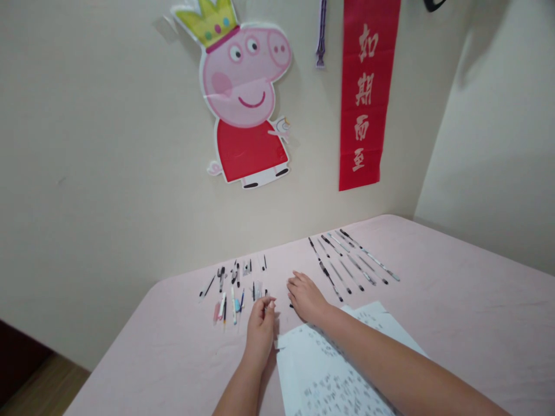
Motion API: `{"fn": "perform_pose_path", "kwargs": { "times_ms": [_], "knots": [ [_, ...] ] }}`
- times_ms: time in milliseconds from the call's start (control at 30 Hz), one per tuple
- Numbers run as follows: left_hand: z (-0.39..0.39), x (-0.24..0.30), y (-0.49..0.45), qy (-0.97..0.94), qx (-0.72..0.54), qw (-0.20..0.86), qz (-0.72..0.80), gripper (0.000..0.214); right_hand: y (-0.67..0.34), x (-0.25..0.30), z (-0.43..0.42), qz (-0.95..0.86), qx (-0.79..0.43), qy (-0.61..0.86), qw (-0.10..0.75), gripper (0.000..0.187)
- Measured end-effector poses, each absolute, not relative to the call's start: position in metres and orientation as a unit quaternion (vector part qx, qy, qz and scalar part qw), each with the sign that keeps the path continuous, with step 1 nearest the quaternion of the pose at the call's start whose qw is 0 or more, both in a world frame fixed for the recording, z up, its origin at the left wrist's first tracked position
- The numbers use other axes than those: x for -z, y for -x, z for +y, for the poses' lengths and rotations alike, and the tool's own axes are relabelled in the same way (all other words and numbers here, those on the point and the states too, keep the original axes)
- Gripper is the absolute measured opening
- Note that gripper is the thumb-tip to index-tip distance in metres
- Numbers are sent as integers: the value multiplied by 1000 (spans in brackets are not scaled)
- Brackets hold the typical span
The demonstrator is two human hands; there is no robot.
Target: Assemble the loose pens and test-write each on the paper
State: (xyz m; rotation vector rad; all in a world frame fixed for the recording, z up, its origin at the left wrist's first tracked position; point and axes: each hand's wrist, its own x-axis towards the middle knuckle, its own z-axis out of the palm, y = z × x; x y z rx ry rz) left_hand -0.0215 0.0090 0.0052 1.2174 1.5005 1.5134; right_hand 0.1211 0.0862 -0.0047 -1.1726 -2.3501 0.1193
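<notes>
Left hand [260,325]: fingers bunched beside pen parts [233,306]. Right hand [307,297] sat palm-down near paper [295,367]. Couldn't tell either grip.

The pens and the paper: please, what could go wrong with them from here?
The left hand is close to the left group of pens, so it might knock some away.
The right hand is near the right group of pens; a sideways sweep could disturb their rows.
The right forearm crosses over the paper, and may crease it if it presses down.
</notes>
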Motion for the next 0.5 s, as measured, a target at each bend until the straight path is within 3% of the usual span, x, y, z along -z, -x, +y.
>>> {"fn": "perform_pose_path", "kwargs": {
  "times_ms": [500],
  "knots": [
    [14, 2, 24, -505, -566, 306, 575, 22, -128, 3, 94, -897, -19, 350, 269, 16]
  ]
}}
